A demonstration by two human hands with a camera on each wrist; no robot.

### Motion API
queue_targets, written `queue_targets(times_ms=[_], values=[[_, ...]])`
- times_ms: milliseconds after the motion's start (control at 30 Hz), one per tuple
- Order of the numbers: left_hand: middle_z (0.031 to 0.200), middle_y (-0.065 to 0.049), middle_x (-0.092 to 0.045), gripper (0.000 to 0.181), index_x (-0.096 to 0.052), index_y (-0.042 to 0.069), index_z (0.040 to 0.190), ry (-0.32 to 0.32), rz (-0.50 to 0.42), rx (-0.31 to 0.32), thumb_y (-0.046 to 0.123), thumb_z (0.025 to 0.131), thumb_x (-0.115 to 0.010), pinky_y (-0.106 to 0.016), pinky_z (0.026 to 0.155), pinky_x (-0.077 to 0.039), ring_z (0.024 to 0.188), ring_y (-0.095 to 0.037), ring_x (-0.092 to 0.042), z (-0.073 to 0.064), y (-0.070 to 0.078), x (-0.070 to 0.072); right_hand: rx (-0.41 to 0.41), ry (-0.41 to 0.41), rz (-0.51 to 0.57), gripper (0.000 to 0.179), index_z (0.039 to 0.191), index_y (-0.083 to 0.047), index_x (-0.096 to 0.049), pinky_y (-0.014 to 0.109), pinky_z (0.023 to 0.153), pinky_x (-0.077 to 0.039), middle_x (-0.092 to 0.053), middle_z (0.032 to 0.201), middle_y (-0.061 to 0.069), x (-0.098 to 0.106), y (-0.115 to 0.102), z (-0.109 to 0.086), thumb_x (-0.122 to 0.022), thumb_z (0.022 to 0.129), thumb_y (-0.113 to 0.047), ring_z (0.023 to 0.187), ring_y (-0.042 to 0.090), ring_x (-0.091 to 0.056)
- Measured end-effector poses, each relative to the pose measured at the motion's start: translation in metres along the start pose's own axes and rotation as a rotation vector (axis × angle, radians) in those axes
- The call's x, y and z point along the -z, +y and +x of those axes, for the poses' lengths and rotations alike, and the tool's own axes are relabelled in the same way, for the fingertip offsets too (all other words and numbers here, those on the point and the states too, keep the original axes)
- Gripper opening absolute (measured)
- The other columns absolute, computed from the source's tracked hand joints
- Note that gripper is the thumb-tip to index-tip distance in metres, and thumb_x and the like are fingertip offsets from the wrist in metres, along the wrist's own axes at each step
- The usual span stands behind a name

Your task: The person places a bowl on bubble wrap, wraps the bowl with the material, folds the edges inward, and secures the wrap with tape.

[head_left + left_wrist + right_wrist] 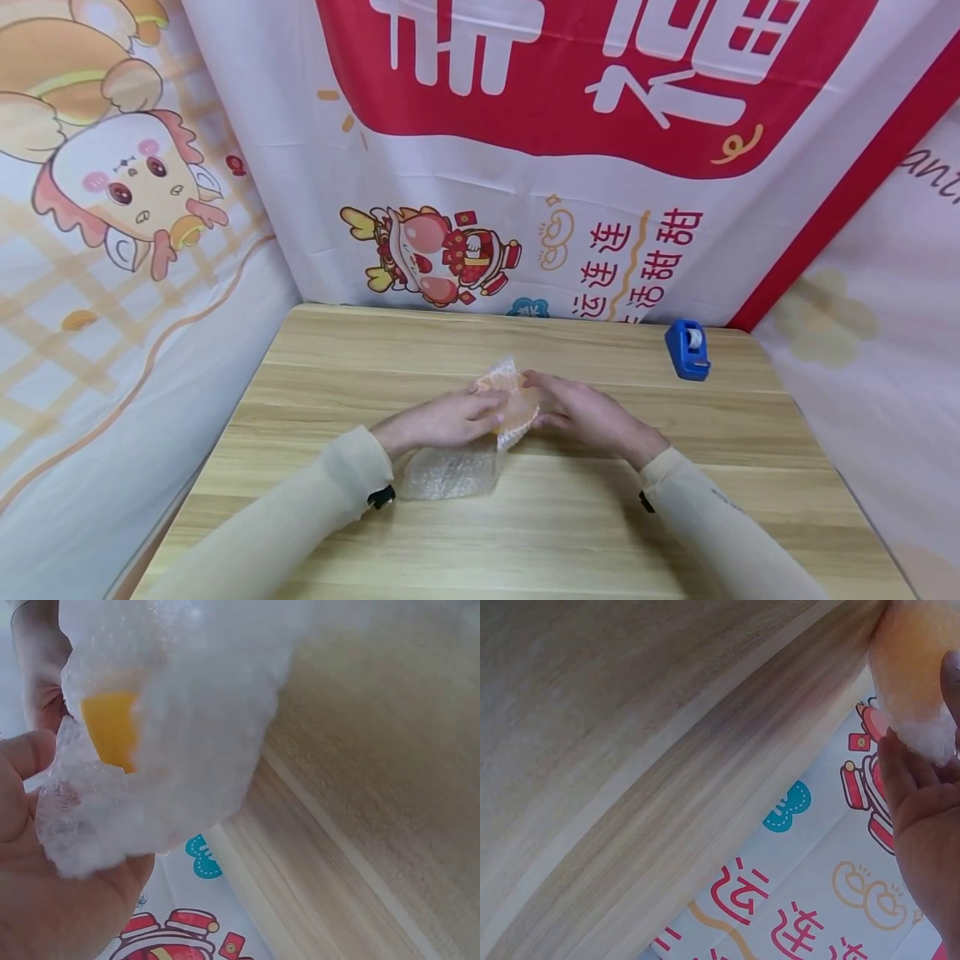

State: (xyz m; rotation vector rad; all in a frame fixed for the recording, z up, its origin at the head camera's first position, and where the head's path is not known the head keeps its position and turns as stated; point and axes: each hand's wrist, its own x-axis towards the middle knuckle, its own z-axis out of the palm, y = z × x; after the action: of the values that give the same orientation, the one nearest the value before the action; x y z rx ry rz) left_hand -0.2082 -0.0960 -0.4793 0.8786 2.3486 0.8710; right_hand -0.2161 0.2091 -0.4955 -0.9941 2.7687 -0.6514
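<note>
Near the middle of the table, clear bubble wrap (452, 473) is partly folded around a yellow-orange thing (112, 729), whose kind is hidden by the wrap. My left hand (450, 417) lies across the bundle from the left; in the left wrist view, its thumb and fingers hold the edge of the bubble wrap (202, 742). From the other side my right hand (588, 412) grips the bundle's right edge. The right wrist view has the right thumb on one face of the wrapped bundle (911, 667) and the fingers at its end. A loose flap of wrap hangs toward the person.
A blue tape dispenser (687, 350) stands at the table's back right. The wooden table (570, 533) meets a printed cloth (450, 175) behind it, and more cloth hangs on the left and right. Dark straps (381, 497) show at the sleeve cuffs.
</note>
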Motion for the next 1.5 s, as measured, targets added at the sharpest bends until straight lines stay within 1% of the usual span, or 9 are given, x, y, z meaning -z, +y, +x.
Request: queue_targets(times_ms=[133, 300, 433, 600, 700, 833, 1033, 1167, 1500], values=[[0.196, -0.011, -0.029, 0.065, -0.035, 0.01, 0.185, -0.034, 0.053, -0.021, 0.039, 0.127, -0.046, -0.064, 0.154, -0.008, 0.186, -0.036, -0.02, 0.0, 0.003, -0.003, 0.106, 0.054, -0.107, 0.052, 0.166, -0.026, -0.066, 0.055, 0.133, -0.057, -0.056, 0.184, 0.003, -0.001, 0.002, -0.002, -0.077, 0.115, -0.033, 0.165, 0.029, -0.062], [0.198, -0.01, -0.022, 0.069, -0.028, 0.009, 0.186, -0.059, 0.142, -0.022, 0.043, 0.127, -0.042, -0.061, 0.155, -0.002, 0.188, -0.03, -0.012, 0.001, 0.007, -0.006, 0.245, 0.123, -0.234, 0.037, 0.147, -0.029, -0.08, 0.058, 0.131, -0.059, -0.063, 0.177, 0.005, -0.002, 0.003, -0.004, -0.083, 0.111, -0.021, 0.162, 0.033, -0.064], [0.196, -0.01, -0.026, 0.068, -0.033, 0.008, 0.185, -0.048, 0.148, -0.028, 0.043, 0.127, -0.044, -0.061, 0.155, -0.005, 0.187, -0.03, -0.018, 0.0, 0.004, -0.004, 0.264, 0.131, -0.23, 0.028, 0.134, -0.027, -0.086, 0.057, 0.13, -0.06, -0.066, 0.174, 0.006, -0.003, 0.004, -0.004, -0.086, 0.108, -0.016, 0.16, 0.035, -0.065], [0.191, -0.005, -0.042, 0.059, -0.047, 0.012, 0.18, -0.02, 0.187, -0.09, 0.034, 0.125, -0.047, -0.06, 0.154, -0.019, 0.183, -0.031, -0.032, -0.001, -0.007, 0.01, 0.243, 0.099, -0.199, 0.02, 0.128, -0.025, -0.088, 0.052, 0.128, -0.062, -0.067, 0.172, 0.008, -0.003, 0.007, -0.003, -0.083, 0.11, -0.016, 0.159, 0.035, -0.066], [0.187, -0.001, -0.049, 0.054, -0.053, 0.016, 0.177, -0.016, 0.311, -0.158, 0.023, 0.124, -0.048, -0.059, 0.15, -0.031, 0.179, -0.031, -0.041, -0.002, -0.015, 0.021, 0.228, 0.07, -0.171, 0.019, 0.128, -0.024, -0.088, 0.051, 0.129, -0.061, -0.067, 0.172, 0.009, -0.002, 0.009, -0.003, -0.08, 0.112, -0.016, 0.161, 0.036, -0.065], [0.182, 0.001, -0.056, 0.05, -0.06, 0.02, 0.173, -0.008, 0.573, -0.295, 0.013, 0.123, -0.055, -0.059, 0.145, -0.043, 0.172, -0.027, -0.054, -0.002, -0.026, 0.032, 0.221, 0.04, -0.109, 0.02, 0.128, -0.024, -0.088, 0.051, 0.133, -0.058, -0.066, 0.173, 0.009, 0.0, 0.012, -0.002, -0.077, 0.114, -0.015, 0.164, 0.035, -0.063], [0.185, 0.005, -0.053, 0.053, -0.054, 0.025, 0.177, -0.029, 0.926, -0.451, 0.018, 0.125, -0.055, -0.049, 0.145, -0.045, 0.172, -0.018, -0.052, 0.006, -0.035, 0.031, 0.275, 0.031, -0.052, 0.016, 0.121, -0.018, -0.088, 0.052, 0.136, -0.054, -0.067, 0.173, 0.012, 0.001, 0.017, 0.005, -0.078, 0.112, -0.009, 0.163, 0.037, -0.063], [0.188, 0.007, -0.048, 0.054, -0.049, 0.025, 0.18, -0.054, 1.036, -0.454, 0.028, 0.126, -0.054, -0.043, 0.147, -0.04, 0.175, -0.017, -0.047, 0.008, -0.034, 0.024, 0.258, 0.05, -0.038, 0.021, 0.124, -0.017, -0.089, 0.055, 0.14, -0.049, -0.061, 0.178, 0.014, -0.001, 0.018, 0.008, -0.077, 0.112, -0.005, 0.168, 0.039, -0.058], [0.188, 0.004, -0.047, 0.054, -0.047, 0.019, 0.18, -0.056, 1.11, -0.511, 0.016, 0.127, -0.042, -0.034, 0.147, -0.037, 0.175, -0.015, -0.047, 0.002, -0.02, -0.001, 0.2, 0.051, -0.01, 0.037, 0.141, -0.021, -0.085, 0.058, 0.142, -0.046, -0.055, 0.183, 0.012, -0.008, 0.019, 0.011, -0.071, 0.114, 0.0, 0.171, 0.037, -0.053]])
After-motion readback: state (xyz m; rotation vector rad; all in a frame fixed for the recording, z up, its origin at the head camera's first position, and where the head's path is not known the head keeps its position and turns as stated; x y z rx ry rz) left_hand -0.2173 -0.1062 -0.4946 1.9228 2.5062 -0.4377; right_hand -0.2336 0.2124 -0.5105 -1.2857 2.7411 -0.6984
